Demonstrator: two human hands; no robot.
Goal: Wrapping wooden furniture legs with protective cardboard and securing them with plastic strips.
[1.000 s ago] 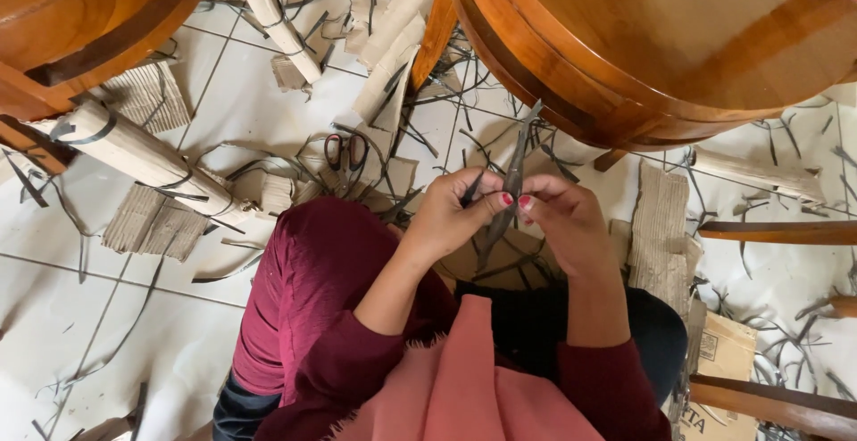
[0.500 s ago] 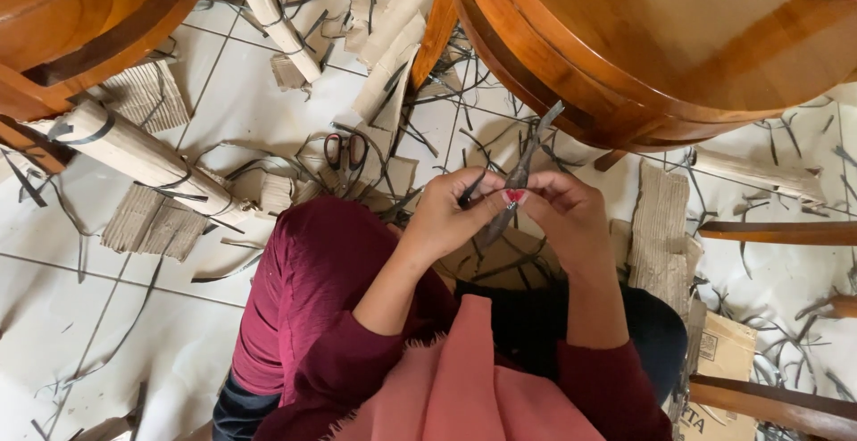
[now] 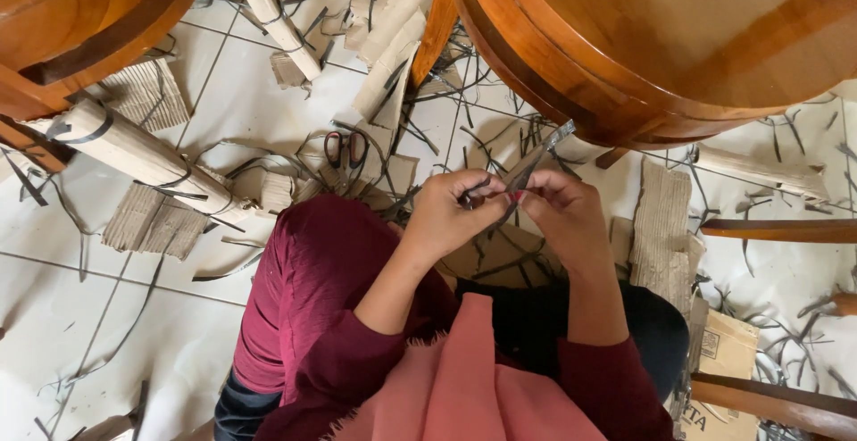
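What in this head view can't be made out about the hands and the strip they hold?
- Lower end of the dark strip: hidden behind the fingers of the left hand and right hand.
- What the strip is made of: too thin and blurred.
- Scissors blades: buried under floor scraps.
- Cardboard box: cut off by the bottom edge.

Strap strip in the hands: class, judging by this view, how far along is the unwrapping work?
Done: loose cardboard and cut straps litter the floor, and scissors lie set down. In hand: left hand and right hand pinch one dark strip. Left: a wrapped leg is still strapped in cardboard.
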